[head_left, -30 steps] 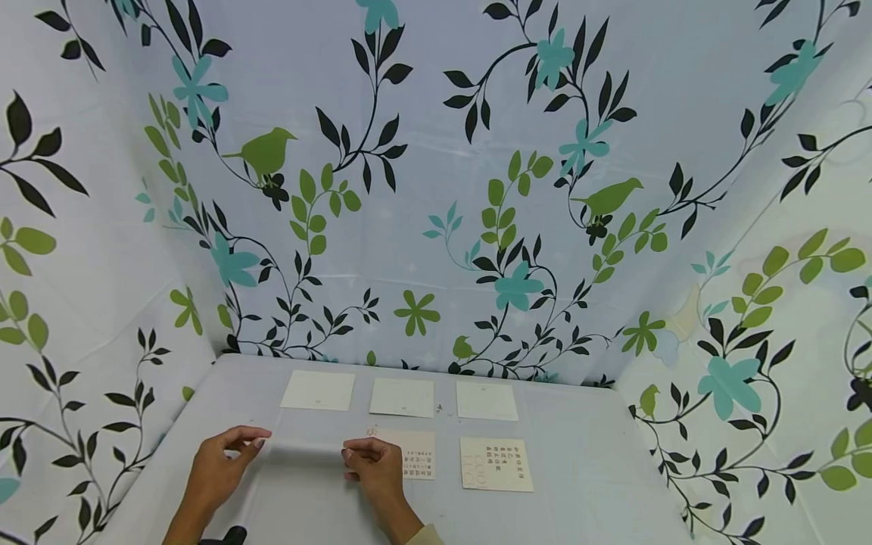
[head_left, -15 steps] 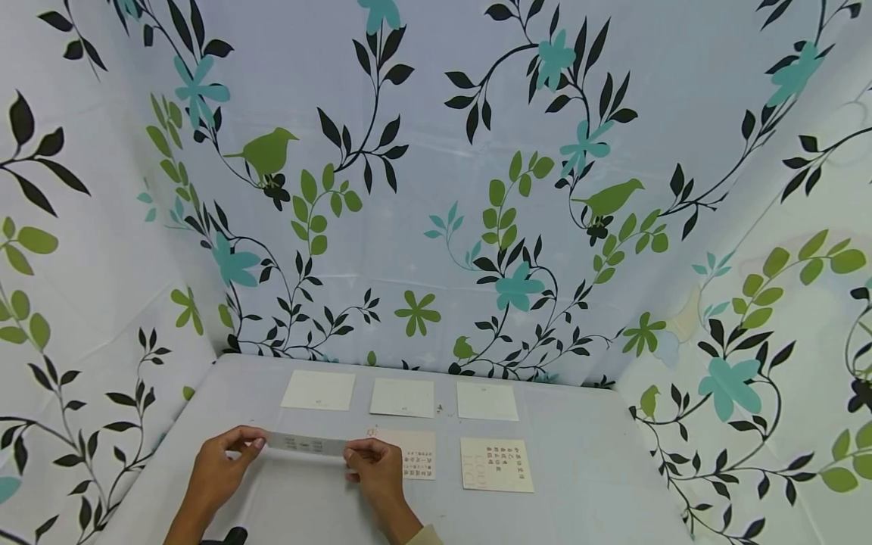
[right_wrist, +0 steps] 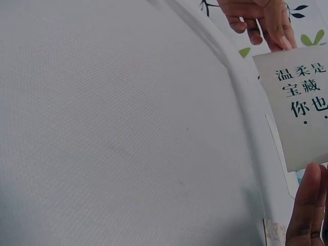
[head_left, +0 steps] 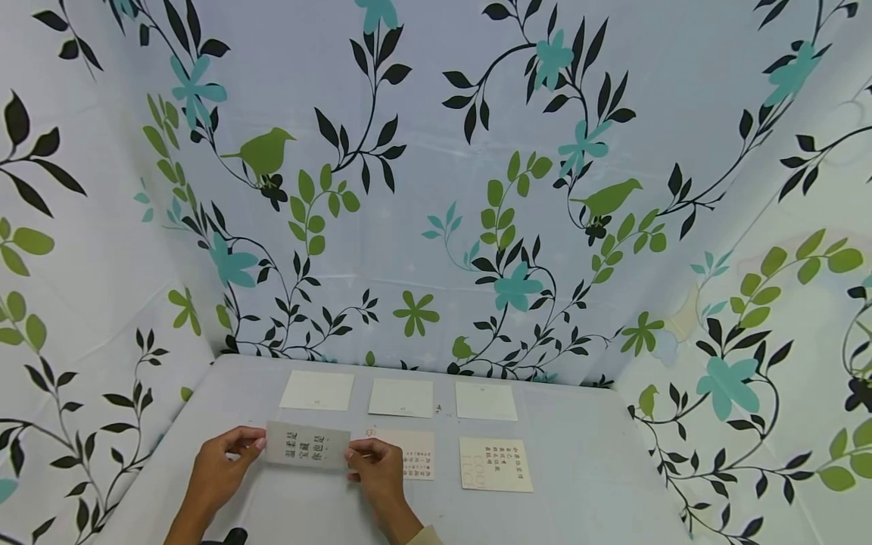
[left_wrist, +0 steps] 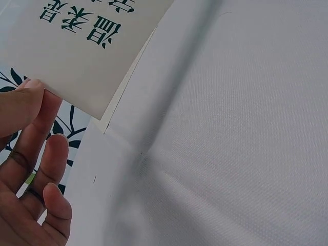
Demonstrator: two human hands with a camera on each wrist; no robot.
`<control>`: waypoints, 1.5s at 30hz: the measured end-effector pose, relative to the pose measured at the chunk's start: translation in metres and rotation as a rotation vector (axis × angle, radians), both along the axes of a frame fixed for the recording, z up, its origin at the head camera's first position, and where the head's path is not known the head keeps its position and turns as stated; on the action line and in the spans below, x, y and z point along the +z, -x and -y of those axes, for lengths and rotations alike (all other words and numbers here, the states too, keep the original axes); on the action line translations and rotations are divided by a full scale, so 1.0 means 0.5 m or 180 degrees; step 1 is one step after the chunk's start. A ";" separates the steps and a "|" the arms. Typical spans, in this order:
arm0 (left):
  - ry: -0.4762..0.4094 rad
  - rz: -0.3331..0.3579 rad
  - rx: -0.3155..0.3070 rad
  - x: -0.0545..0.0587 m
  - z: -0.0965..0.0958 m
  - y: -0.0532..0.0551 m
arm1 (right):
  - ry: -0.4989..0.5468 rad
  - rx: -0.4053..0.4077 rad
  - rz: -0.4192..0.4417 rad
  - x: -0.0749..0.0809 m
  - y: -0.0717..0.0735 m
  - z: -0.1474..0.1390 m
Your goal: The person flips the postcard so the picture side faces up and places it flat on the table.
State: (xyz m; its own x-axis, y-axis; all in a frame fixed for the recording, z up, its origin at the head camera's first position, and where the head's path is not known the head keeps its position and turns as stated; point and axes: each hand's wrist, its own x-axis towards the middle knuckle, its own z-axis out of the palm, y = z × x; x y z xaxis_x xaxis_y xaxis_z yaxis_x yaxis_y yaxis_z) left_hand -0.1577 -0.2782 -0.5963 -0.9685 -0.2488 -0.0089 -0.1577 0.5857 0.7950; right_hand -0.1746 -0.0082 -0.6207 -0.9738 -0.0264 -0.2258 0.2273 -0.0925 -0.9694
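Note:
Between both hands a pale card (head_left: 308, 445) with dark printed characters is held up over the table, its printed face toward the head camera. My left hand (head_left: 221, 465) pinches its left edge between thumb and forefinger; in the left wrist view the other fingers (left_wrist: 55, 154) curl loosely below the card. On the opposite edge, my right hand (head_left: 378, 473) pinches with thumb and fingers. The right wrist view shows the card (right_wrist: 302, 128) tilted, with a fingertip at its lower edge. Just right of my right hand lies a printed card (head_left: 418, 458), partly hidden by that hand.
Three blank-looking cards lie in a back row: left card (head_left: 317, 390), middle card (head_left: 402, 398), right card (head_left: 487, 401). Another printed card (head_left: 496, 465) lies at front right on the white-covered table (head_left: 586, 469). Patterned curtains (head_left: 422, 227) surround the table. A dark object (head_left: 235, 536) sits by the left forearm.
The card between my hands has tilted from nearly edge-on to showing its printed face. Both hands have kept almost the same place; the cards on the table have not moved.

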 end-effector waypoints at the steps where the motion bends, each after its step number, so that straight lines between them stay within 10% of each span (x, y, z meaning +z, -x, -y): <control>1: -0.0003 0.0004 0.0011 0.000 0.000 0.000 | 0.0019 -0.0007 0.0013 -0.001 0.000 0.000; 45: 0.0065 -0.0082 0.0030 -0.007 -0.005 -0.003 | -0.0002 -0.0317 0.0056 0.008 -0.004 0.012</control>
State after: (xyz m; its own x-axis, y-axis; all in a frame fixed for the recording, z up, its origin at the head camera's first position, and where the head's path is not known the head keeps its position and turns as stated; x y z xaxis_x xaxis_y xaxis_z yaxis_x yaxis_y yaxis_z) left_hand -0.1562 -0.2759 -0.6000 -0.9660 -0.2577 0.0212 -0.1429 0.6003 0.7869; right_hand -0.1724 -0.0143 -0.6165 -0.9675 0.0705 -0.2430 0.2341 -0.1148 -0.9654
